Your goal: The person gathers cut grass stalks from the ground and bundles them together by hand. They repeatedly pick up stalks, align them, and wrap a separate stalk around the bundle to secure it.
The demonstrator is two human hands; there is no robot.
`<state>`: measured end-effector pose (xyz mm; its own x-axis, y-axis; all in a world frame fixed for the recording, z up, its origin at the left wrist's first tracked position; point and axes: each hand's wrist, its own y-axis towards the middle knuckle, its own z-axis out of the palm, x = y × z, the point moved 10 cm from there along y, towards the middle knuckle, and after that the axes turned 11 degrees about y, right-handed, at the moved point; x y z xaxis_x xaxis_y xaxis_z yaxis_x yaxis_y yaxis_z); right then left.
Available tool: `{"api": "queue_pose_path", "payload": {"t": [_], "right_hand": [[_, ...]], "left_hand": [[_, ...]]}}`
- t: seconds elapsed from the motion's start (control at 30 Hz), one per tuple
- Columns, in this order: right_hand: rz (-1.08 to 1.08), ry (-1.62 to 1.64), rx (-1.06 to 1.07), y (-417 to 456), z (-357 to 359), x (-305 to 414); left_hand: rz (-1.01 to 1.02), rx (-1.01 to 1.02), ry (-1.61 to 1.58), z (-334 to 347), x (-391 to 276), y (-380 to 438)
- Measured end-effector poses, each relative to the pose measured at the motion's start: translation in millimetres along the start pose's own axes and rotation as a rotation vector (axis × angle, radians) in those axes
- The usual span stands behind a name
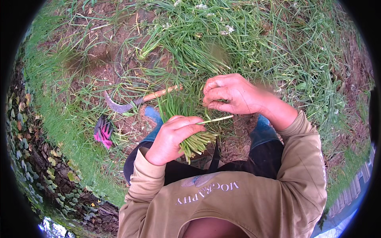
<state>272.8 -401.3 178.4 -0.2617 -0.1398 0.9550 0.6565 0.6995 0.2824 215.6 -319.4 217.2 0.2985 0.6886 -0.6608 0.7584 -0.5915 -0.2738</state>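
My left hand [174,138] grips a bundle of garlic chives [198,142], the pale cut ends pointing toward my body and the green leaves [175,104] spreading away. A single stalk [218,119] sticks out sideways between the thumb and forefinger of that hand. Just above and to the right of the bundle, my right hand [229,93] hovers with its fingers curled. Whether anything thin is pinched in its fingertips is hidden. A sickle [119,107] with a wooden handle [160,93] lies on the ground, left of the bundle.
A pink and black work glove [103,132] rests on the grass at the left. Cut chives [202,56], some with white flowers [227,29], are heaped ahead of me. Blue boots [263,131] stand on bare soil. Leafy vines [50,166] border the far left.
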Motion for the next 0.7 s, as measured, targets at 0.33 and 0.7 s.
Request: {"api": "queue_pose_path", "payload": {"t": [0.33,0.7], "right_hand": [[0.184,-0.326,-0.373,-21.7,-88.5,-2.5],[0.837,-0.553,0.624,-120.6,4.3,-110.5]], "left_hand": [[-0.231,-0.168,-0.253,0.2,33.9,-10.8],[-0.357,-0.144,-0.367,2.1,53.2,-18.4]]}}
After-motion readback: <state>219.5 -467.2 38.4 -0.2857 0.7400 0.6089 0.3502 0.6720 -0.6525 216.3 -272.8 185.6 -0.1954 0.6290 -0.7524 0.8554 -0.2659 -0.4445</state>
